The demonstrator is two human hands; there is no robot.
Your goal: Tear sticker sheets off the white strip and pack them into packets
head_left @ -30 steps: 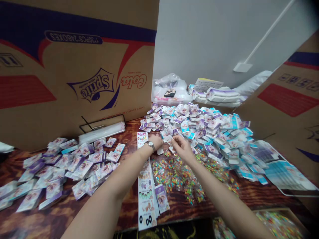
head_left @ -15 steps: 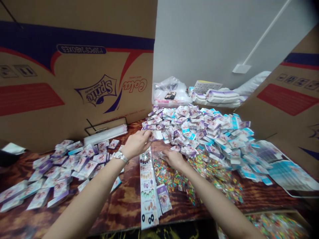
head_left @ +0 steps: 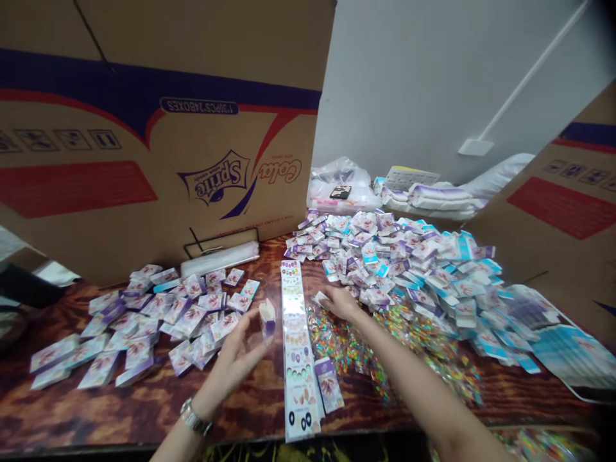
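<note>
My left hand (head_left: pixel 240 346), with a watch at the wrist, holds a small white and purple box (head_left: pixel 267 319) between thumb and fingers, its upper end open. My right hand (head_left: pixel 339 303) is closed on something small and whitish at the fingertips, over the upper edge of the colourful candy packets (head_left: pixel 337 340). Between the hands lies a long strip of printed sticker sheets (head_left: pixel 293 333). A flat purple and white card (head_left: pixel 328 385) rests beside its lower end. Many small boxes (head_left: pixel 168 308) are spread to the left of my left hand.
A big heap of small boxes (head_left: pixel 385 250) lies beyond my right hand. Large cartons (head_left: pixel 158 147) stand at the left and right. Plastic bags (head_left: pixel 341 183) lie against the wall. Fanned blue sheets (head_left: pixel 572 346) are at the right, and more candy packets (head_left: pixel 548 446) at the bottom right.
My left hand has moved from the near edge of the box heap down and left, now with a box in it. My right hand stays above the candy packets. The view has shifted slightly.
</note>
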